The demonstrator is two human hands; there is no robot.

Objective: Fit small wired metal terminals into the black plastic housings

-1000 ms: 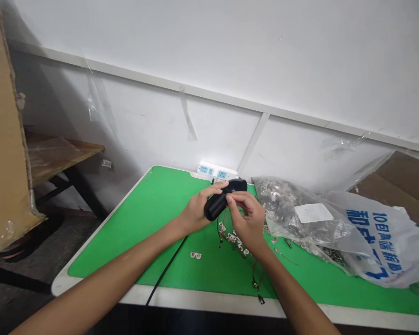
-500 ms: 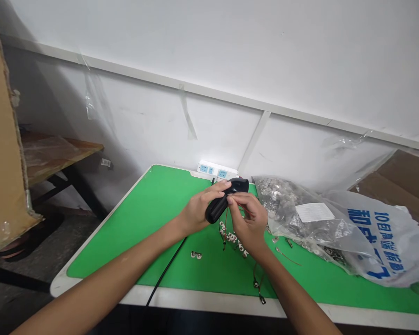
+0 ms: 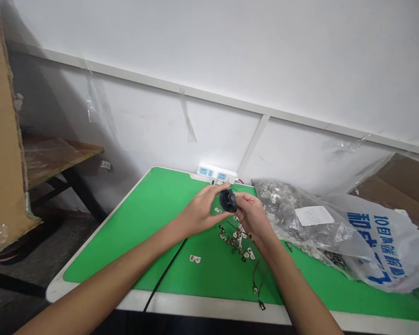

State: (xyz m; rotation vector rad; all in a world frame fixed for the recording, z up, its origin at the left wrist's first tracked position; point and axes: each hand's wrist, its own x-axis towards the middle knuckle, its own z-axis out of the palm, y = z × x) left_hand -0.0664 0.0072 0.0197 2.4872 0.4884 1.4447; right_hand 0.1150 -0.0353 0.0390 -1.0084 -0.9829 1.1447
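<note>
The left hand (image 3: 200,215) and right hand (image 3: 253,216) held the black plastic housing (image 3: 228,201) between them above the green bench (image 3: 153,232); that steady 2-handed grip kept it clear of the wired terminals (image 3: 234,239).

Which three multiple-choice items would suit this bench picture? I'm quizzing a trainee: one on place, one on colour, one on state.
1. Where is the clear bag of metal parts from the right hand? A: to its left. B: to its right. C: under it.
2. What colour is the tabletop mat? A: green. B: red. C: grey.
3. Where is the black plastic device? A: lying on the mat. B: inside the bag. C: held in the hands.

1 B: the bag lies on that side of the table.
2 A: green shows around the hands.
3 C: both hands grip it above the mat.
</note>
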